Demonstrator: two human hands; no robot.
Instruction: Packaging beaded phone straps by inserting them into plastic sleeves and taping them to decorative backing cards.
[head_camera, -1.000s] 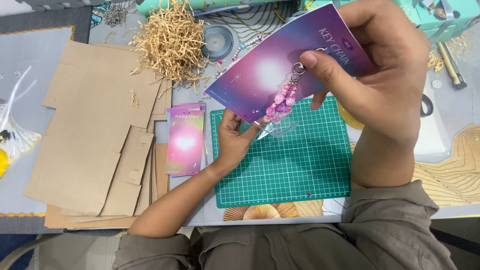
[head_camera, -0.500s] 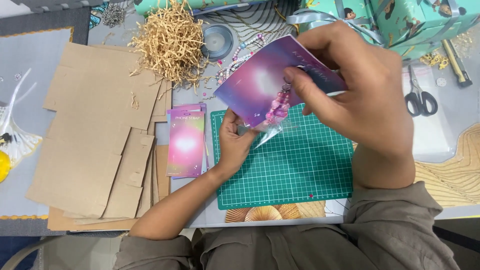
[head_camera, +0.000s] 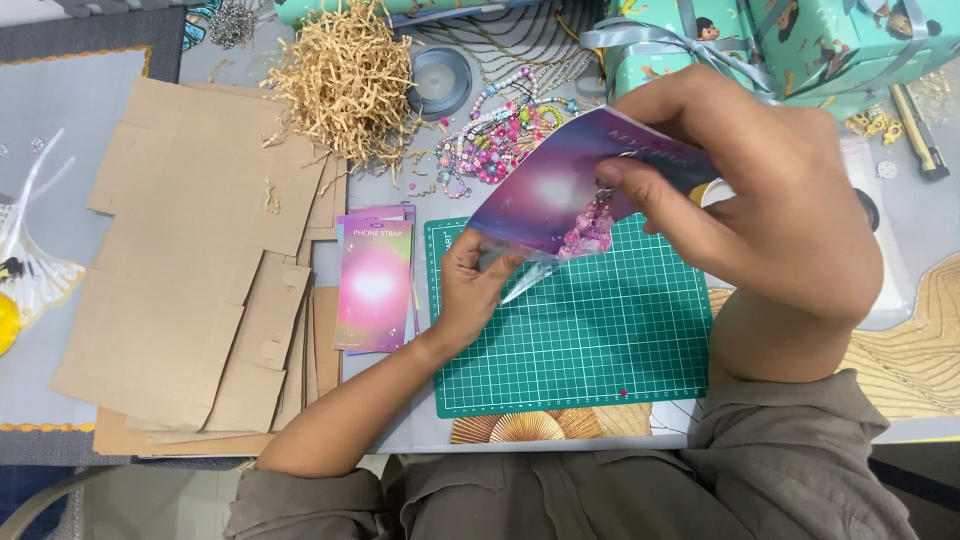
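both hands (head_camera: 760, 200) still gripping purple card (head_camera: 560, 190), fingers closed, now lower toward green mat (head_camera: 600, 340)

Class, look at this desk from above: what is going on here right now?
A person seated at a craft table holds a purple card above a green cutting mat. The right hand pinches the card's edge where a pink bead charm hangs, and the left hand steadies its lower corner along with a clear plastic sleeve. A stack of pink cards, flat cardboard, paper shred and loose beads lie around.
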